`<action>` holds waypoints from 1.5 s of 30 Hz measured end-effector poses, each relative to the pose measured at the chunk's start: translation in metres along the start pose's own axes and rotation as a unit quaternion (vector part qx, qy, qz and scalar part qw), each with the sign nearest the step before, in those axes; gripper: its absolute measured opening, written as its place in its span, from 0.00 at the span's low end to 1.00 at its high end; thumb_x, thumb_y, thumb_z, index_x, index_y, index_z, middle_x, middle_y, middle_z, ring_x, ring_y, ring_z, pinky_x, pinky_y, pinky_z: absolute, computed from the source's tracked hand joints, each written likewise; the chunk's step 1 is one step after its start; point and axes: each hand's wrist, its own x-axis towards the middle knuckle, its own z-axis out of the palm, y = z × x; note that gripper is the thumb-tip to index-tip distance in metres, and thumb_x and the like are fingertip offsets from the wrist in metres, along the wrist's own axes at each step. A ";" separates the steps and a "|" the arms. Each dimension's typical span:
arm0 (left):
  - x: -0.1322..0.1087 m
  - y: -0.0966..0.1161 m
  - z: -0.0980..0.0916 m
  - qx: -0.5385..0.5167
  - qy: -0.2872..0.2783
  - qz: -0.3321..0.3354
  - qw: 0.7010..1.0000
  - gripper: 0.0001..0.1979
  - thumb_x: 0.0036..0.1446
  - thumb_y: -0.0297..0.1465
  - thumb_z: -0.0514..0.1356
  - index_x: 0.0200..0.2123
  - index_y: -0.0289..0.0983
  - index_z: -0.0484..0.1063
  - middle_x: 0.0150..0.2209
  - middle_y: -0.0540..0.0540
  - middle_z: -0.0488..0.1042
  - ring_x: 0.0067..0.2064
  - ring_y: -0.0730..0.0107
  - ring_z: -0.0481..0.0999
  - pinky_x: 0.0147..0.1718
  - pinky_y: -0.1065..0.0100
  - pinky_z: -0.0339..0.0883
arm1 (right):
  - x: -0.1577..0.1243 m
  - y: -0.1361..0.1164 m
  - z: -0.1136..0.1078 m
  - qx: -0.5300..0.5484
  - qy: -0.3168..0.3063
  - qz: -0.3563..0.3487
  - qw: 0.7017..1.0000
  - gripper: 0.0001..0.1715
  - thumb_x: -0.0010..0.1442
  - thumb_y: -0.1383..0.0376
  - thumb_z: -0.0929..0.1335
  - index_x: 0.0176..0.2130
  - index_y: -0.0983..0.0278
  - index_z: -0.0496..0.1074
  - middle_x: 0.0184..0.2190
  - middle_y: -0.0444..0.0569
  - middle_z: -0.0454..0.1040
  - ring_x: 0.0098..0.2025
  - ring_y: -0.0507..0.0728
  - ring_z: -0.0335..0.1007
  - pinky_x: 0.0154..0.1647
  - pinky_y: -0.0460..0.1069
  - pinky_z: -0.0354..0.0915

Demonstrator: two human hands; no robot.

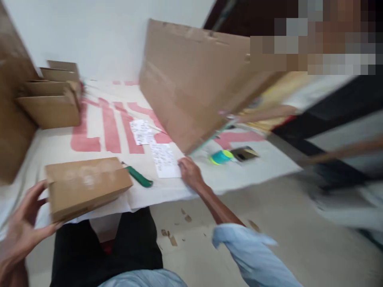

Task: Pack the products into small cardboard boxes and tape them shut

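Observation:
My left hand (26,227) grips the left end of a small closed cardboard box (86,185) at the table's front edge, thumb below and fingers behind. My right hand (191,173) is closed at the right edge of a sheet of paper with writing (165,161), just below the bottom corner of a large cardboard piece (191,79). What its fingers hold, if anything, is hidden. Between the box and the sheet lies a cutter with a green handle (139,176). A second written sheet (142,132) lies behind the first.
The table has a white cloth with red lettering (109,125). Open cardboard boxes (50,105) stand at back left. To the right lie a teal and yellow tape roll (221,157) and a dark flat object (244,154). Another person's arm (266,114) reaches toward the large cardboard. Scraps (172,240) litter the floor.

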 end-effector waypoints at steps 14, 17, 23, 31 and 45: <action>-0.028 0.012 0.025 0.035 0.020 0.140 0.989 0.50 0.47 0.37 0.80 0.71 0.44 0.67 0.73 0.32 0.65 0.74 0.36 0.66 0.70 0.37 0.64 | -0.004 -0.095 0.002 0.088 0.115 -0.097 0.985 0.11 0.66 0.62 0.65 0.39 0.59 0.77 0.38 0.54 0.79 0.37 0.61 0.76 0.37 0.56 0.75; -0.030 0.010 0.030 0.035 0.042 0.175 0.983 0.48 0.48 0.40 0.81 0.71 0.44 0.68 0.73 0.31 0.65 0.74 0.36 0.65 0.71 0.35 0.63 | 0.002 -0.141 -0.007 0.126 0.105 -0.136 0.977 0.11 0.68 0.61 0.65 0.40 0.59 0.77 0.38 0.52 0.79 0.38 0.60 0.76 0.37 0.55 0.75; -0.036 0.009 0.039 0.040 0.075 0.186 0.979 0.45 0.48 0.42 0.81 0.68 0.44 0.72 0.73 0.30 0.65 0.74 0.35 0.66 0.70 0.33 0.63 | 0.002 -0.214 -0.026 0.168 0.098 -0.194 0.961 0.11 0.71 0.62 0.65 0.41 0.58 0.78 0.38 0.51 0.80 0.39 0.59 0.77 0.39 0.55 0.76; -0.039 0.002 0.043 0.022 0.095 0.203 0.974 0.43 0.47 0.43 0.82 0.65 0.43 0.75 0.73 0.29 0.66 0.73 0.36 0.68 0.69 0.34 0.64 | -0.001 -0.271 -0.048 0.197 0.081 -0.245 0.946 0.10 0.72 0.64 0.66 0.43 0.57 0.78 0.39 0.50 0.79 0.42 0.60 0.77 0.43 0.56 0.75; -0.052 -0.036 0.024 -0.061 0.092 0.131 0.985 0.36 0.46 0.44 0.82 0.57 0.40 0.78 0.71 0.28 0.68 0.73 0.38 0.69 0.68 0.38 0.67 | -0.010 -0.258 -0.009 0.227 0.009 -0.193 0.954 0.12 0.72 0.58 0.67 0.46 0.58 0.78 0.40 0.51 0.78 0.42 0.60 0.77 0.39 0.55 0.80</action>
